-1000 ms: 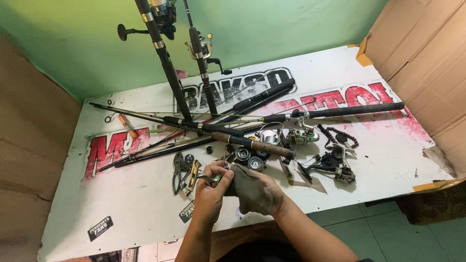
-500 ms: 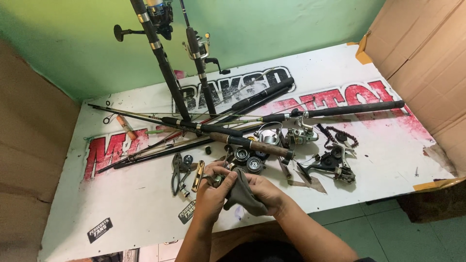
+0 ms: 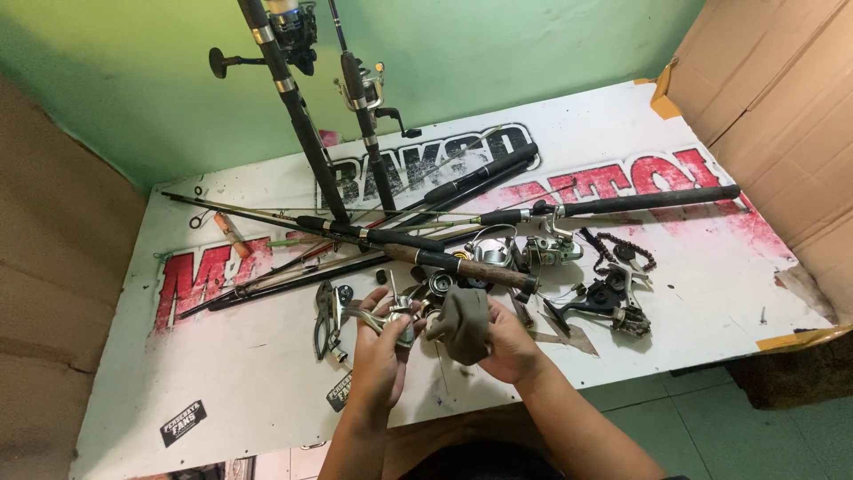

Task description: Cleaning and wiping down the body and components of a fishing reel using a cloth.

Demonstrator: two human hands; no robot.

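My left hand (image 3: pixel 378 351) grips a small metal reel part (image 3: pixel 388 313) with a handle arm sticking out to the left, held just above the white table (image 3: pixel 249 382). My right hand (image 3: pixel 508 347) holds a grey-brown cloth (image 3: pixel 462 322) beside that part, a small gap between the two. Round black reel spools (image 3: pixel 442 283) lie on the table just behind both hands. A pair of pliers (image 3: pixel 323 313) lies left of my left hand.
Several fishing rods (image 3: pixel 462 262) lie across the table; two rods with reels (image 3: pixel 293 98) stand upright at the back. A dismantled black reel (image 3: pixel 613 302) and a silver reel (image 3: pixel 546 249) sit to the right. Cardboard walls (image 3: pixel 773 107) flank both sides.
My hands have pulled apart: the right hand drew the cloth off the reel part and to the right, and the left hand raised the part, now uncovered.
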